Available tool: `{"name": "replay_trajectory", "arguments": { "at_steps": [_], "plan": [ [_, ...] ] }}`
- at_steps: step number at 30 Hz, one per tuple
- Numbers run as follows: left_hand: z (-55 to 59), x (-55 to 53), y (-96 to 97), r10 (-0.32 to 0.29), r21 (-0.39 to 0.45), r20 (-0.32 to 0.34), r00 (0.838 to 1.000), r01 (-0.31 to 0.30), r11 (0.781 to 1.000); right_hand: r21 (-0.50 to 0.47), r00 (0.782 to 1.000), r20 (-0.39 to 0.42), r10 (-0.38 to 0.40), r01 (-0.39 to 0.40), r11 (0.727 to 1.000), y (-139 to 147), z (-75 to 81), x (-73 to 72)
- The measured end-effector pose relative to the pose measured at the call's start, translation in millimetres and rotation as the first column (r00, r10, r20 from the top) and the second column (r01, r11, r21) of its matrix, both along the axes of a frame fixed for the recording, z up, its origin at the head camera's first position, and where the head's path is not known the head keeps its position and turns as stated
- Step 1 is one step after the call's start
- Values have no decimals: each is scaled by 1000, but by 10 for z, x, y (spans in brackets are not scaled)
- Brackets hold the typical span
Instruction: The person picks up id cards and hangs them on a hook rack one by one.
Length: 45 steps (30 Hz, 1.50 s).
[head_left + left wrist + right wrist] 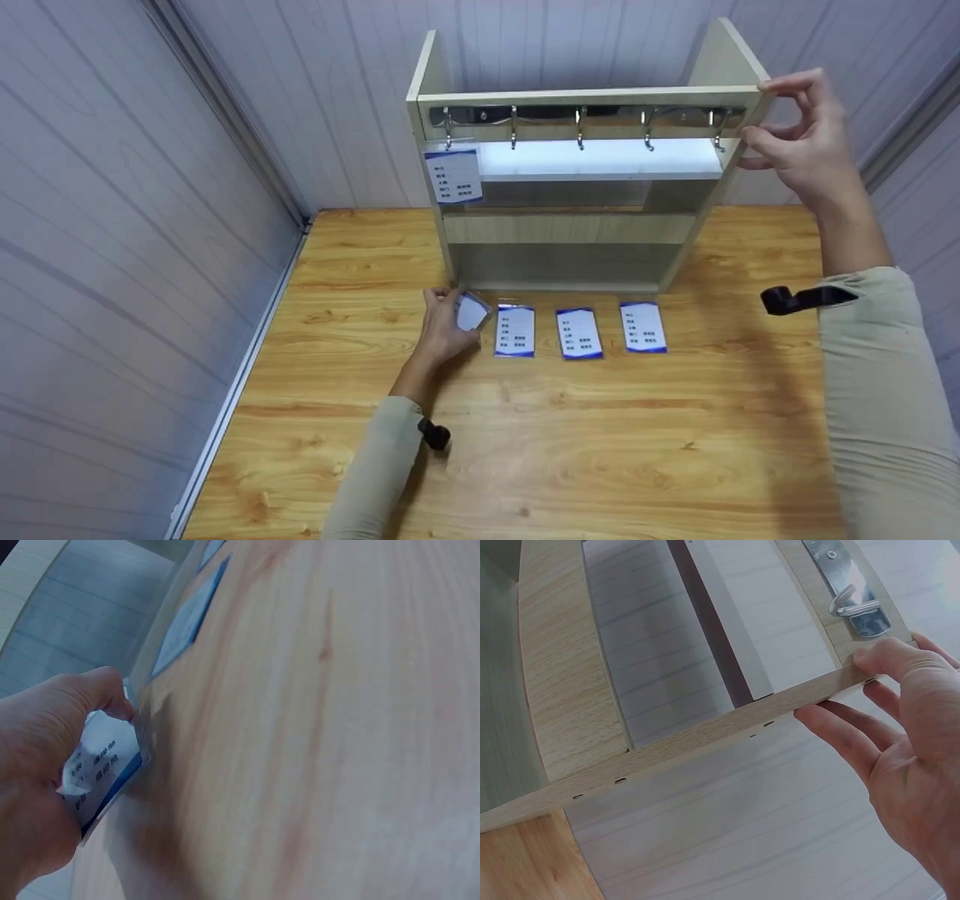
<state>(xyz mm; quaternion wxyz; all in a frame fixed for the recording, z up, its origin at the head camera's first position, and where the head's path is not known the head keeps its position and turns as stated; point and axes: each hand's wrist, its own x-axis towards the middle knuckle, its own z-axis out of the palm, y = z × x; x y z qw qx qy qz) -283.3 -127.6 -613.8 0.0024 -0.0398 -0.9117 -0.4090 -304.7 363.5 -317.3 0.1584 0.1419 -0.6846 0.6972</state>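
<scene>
1. Card [471, 313] in the left hand [442, 324]: we see it tilted beside the rack's [568, 229] lower left front corner; whether it touches the counter [585, 442], we cannot tell.
2. Our left grip pinches it between thumb and fingers; the hand hides part of its face.
3. We judge it light and thin, paper in a clear sleeve, stiff enough to keep its shape yet able to bend under a hard squeeze. The shiny plastic may slip, so we favour a gentle hold on its side edges, leaving the top end free.
4. Three more cards lie face up on the counter before the rack: a near one [514, 331], a middle one [579, 334] and a far one [643, 328]. Flat like that, they would likely lift best by an edge.
5. Above, a hung card [454, 176] hangs from the leftmost of five hooks [580, 129].
6. Our right hand [814, 139] holds the rack's right side panel [697, 733] near its upper front corner, thumb and fingers on opposite sides. The board looks rigid, and that edge gives us a sound hold.
</scene>
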Motion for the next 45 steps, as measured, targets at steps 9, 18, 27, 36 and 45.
{"name": "replay_trajectory", "arguments": {
  "at_steps": [9,18,27,36,45],
  "plan": [
    [107,58,39,20,56,-80,997,-16,998,2,1000,-6,4,-4,1000,-1,8,-7],
    [386,229,138,8,68,-49,999,-4,998,20,1000,-4,-6,6,1000,1,1,-8],
    [415,252,165,-14,103,-136,991,28,994,-3,1000,10,2,-2,1000,-12,15,-7],
    [451,230,234,22,210,-153,988,10,978,25,1000,0,-8,8,1000,-1,14,-2],
    [548,235,360,37,287,-301,953,54,956,17,1000,3,2,-2,1000,2,6,4]
  ]
}}
